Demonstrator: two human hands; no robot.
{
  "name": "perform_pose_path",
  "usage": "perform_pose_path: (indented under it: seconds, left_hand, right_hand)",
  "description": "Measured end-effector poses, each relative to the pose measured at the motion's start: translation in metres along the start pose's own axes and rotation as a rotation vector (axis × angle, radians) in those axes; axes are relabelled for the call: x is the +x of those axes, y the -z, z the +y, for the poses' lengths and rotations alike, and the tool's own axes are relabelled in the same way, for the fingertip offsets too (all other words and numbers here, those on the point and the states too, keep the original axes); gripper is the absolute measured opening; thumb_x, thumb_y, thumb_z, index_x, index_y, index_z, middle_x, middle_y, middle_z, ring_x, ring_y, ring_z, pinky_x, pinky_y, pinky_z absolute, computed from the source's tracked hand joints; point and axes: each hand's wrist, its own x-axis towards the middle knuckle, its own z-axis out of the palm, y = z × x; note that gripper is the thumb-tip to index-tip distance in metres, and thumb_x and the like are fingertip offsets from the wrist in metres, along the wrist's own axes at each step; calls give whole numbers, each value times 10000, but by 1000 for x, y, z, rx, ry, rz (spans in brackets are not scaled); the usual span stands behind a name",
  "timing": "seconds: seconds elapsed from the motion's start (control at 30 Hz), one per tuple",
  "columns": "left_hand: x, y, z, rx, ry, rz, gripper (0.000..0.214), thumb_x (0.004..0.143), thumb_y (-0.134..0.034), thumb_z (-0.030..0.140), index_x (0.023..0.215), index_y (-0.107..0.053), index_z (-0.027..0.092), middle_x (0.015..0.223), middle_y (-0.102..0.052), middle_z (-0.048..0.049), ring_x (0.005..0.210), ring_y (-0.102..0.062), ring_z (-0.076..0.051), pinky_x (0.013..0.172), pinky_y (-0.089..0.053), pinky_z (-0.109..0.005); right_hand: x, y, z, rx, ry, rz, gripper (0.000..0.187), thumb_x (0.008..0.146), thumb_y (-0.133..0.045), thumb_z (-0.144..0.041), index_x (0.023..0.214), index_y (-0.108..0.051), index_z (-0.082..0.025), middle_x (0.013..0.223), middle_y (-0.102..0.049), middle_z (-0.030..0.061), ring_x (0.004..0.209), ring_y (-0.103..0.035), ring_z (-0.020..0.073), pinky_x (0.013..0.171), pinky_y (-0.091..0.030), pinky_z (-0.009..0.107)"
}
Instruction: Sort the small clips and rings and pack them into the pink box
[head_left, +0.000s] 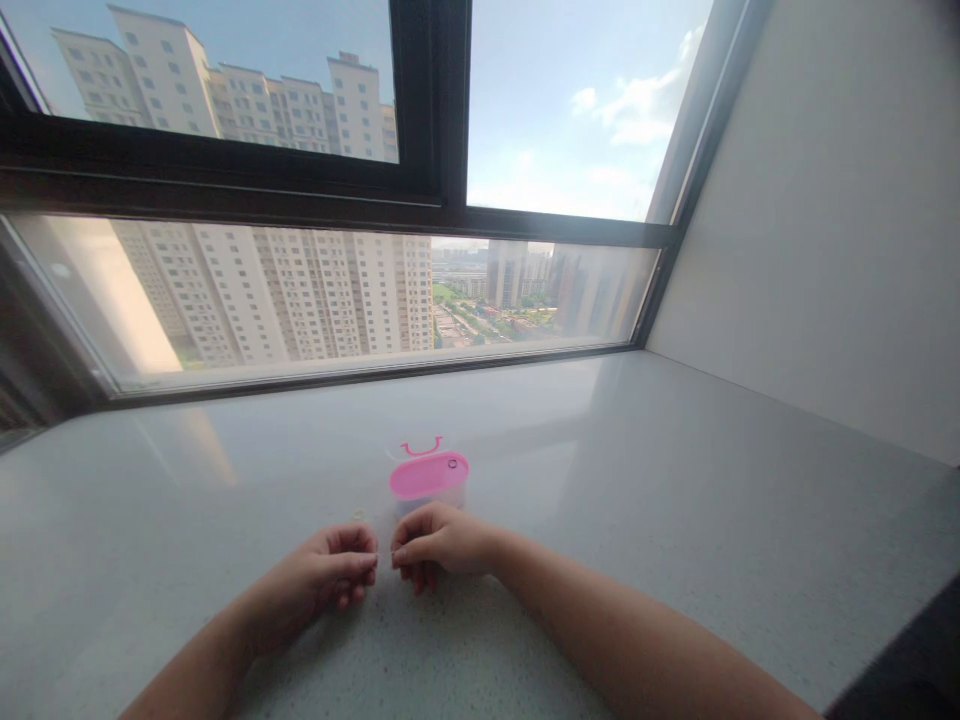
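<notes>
Both hands are close together above the pale speckled sill, fingertips facing each other with a small gap between. My left hand (334, 568) is closed in a pinch; whatever its fingertips hold is too small to name. Opposite it, my right hand (439, 545) also pinches, and its fingertips hide what they grip, if anything. Just behind the right hand stands a small oval container with a pink lid (427, 476) and a clear body; a small dark ring-shaped mark shows on the lid. A pink curved handle-like piece (422, 447) lies behind the container.
A faint pale small item (358, 515) lies on the sill (600, 520) behind my left hand. Dark-framed windows (442, 120) close off the back, with tall buildings outside. A white wall (832, 230) bounds the right side.
</notes>
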Motion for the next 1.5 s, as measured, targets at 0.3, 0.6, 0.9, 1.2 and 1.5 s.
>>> perform_pose_path:
  seconds: [0.3,0.6,0.9,1.2,1.5]
  left_hand:
    - [1,0,0,-2,-3,7,157,673,-677,245,698,-559,143,597,-578,13,485,-495,-71,421,-268,-151]
    - [2,1,-3,-11,-6,25,162,637,-689,246,680,-566,150,579,-585,10,480,-502,-84,416,-271,-158]
    - [0,-1,0,-29,0,23,121,649,-659,209,688,-565,144,584,-589,5,482,-502,-77,423,-282,-154]
    - [0,-3,2,-33,6,24,124,626,-665,205,673,-567,144,582,-594,1,480,-504,-83,420,-274,-161]
    - [0,-3,1,-27,-1,35,109,617,-660,193,667,-575,147,574,-594,4,479,-504,-85,421,-270,-161]
  right_hand:
    - [-1,0,0,7,12,-4,219,669,-664,-299,754,-581,-115,607,-576,-6,462,-551,95,435,-410,198]
    - [1,2,3,11,-7,-4,280,631,-696,-335,759,-583,-113,589,-576,-10,466,-547,97,445,-404,205]
    - [1,1,2,14,-24,6,276,615,-706,-324,742,-589,-109,594,-583,-9,452,-546,92,434,-406,201]
    - [1,2,3,18,-31,3,265,620,-710,-307,735,-586,-103,597,-581,-6,452,-546,96,439,-401,207]
    - [1,3,4,31,-24,4,285,580,-726,-311,733,-605,-104,592,-590,0,444,-550,99,417,-412,201]
